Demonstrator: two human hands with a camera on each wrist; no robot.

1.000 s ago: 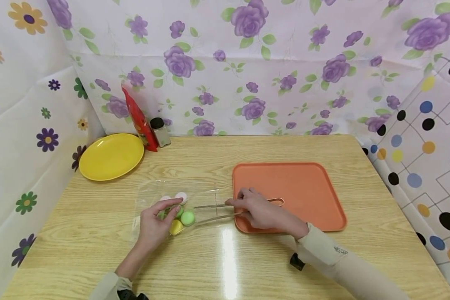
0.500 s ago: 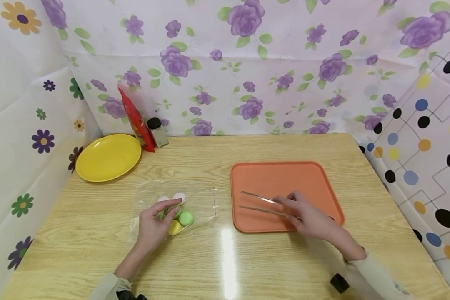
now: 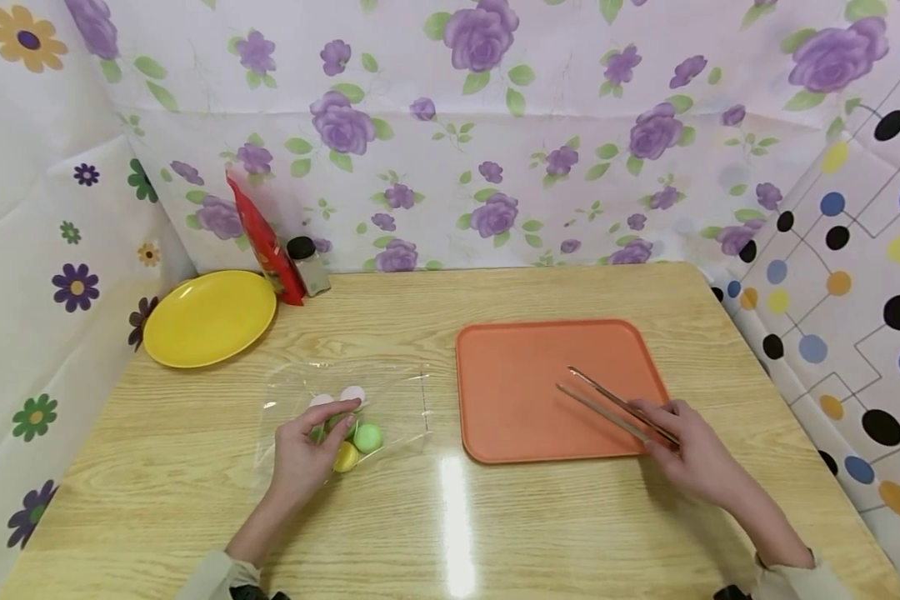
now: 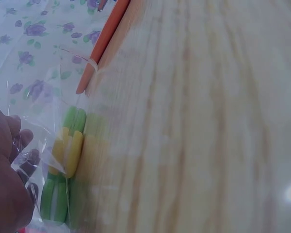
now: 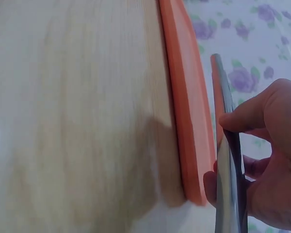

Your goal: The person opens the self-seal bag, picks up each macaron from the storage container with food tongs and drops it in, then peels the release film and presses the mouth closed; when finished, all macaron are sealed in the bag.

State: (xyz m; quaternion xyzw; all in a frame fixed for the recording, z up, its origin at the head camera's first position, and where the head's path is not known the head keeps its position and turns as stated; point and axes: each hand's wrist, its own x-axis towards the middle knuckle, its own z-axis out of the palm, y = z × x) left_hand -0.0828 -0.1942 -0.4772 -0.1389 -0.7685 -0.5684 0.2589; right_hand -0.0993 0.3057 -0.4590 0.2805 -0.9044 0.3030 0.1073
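My left hand [image 3: 300, 458] pinches the film of a clear plastic bag [image 3: 403, 400] lying on the table. Inside the bag are several macarons: green [image 3: 368, 438], yellow [image 3: 346, 457] and pale pinkish-white [image 3: 353, 395]. Seen from the left wrist, green [image 4: 56, 200] and yellow [image 4: 68, 153] ones stand close beside the fingers, behind crinkled film. My right hand [image 3: 697, 458] grips metal tongs [image 3: 615, 410] near the bend, over the right front part of an orange tray [image 3: 517, 392]. The tongs' arms are spread a little, with nothing between their tips. In the right wrist view the thumb presses the tongs [image 5: 228, 170].
A yellow plate [image 3: 210, 318] is at the table's back left. Beside it, a red packet [image 3: 266, 246] leans on the floral backdrop, next to a black-lidded jar [image 3: 310, 267]. Patterned sheets enclose the wooden table [image 3: 390, 533] at the back and sides.
My right hand has drawn the tongs out of the bag's mouth and moved right over the tray, turning their tips up and left. My left hand stays at the bag.
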